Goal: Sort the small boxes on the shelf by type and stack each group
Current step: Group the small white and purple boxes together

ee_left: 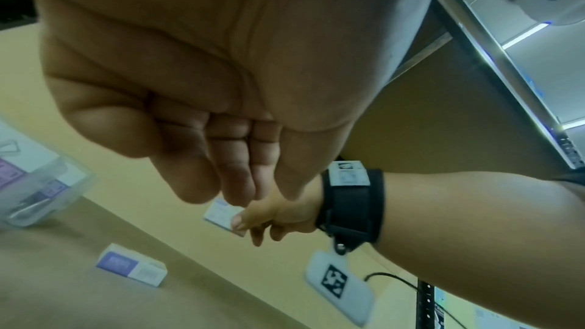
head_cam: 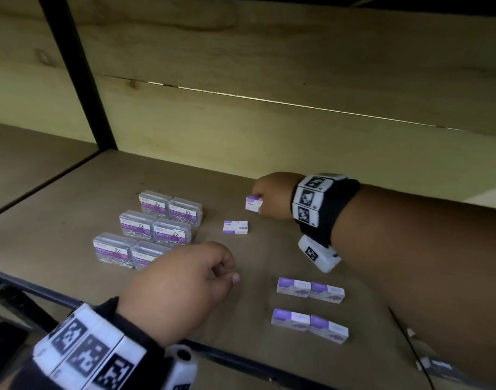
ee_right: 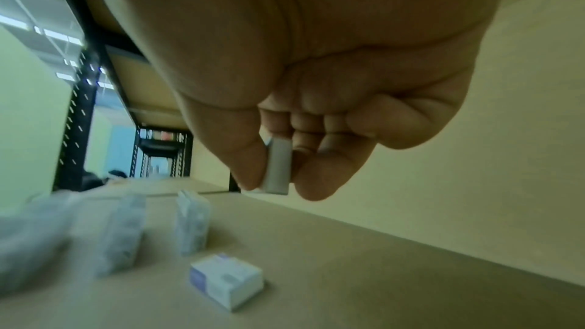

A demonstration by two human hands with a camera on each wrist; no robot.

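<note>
Your right hand (head_cam: pixel 269 199) pinches 1 small white-and-purple box (head_cam: pixel 253 203) between thumb and fingers, lifted off the shelf (head_cam: pixel 72 198) near the far wall; the right wrist view shows the box edge-on in that pinch. Your left hand (head_cam: pixel 184 288) hovers over the near middle of the shelf, fingers loosely curled and holding nothing.

A second small box (head_cam: pixel 235 227) of the same look lies flat just near and left of the held one, apart from every group. To the left stand 6 clear paper-clip boxes (head_cam: pixel 145 229), set in 3 rows of 2, touching side by side. At the near right lie the purple-topped cartons (head_cam: pixel 310 306), 4 showing from above in 2 rows of 2; whether any of them has another beneath cannot be told from here.

By the look of it, the sorting by type is mostly done: 2 groups are gathered, and the third type counts only the held box and its loose partner. Left to do, it seems: join those 2, likely 1 on the other, and stack any group that lies in a single layer.
</note>
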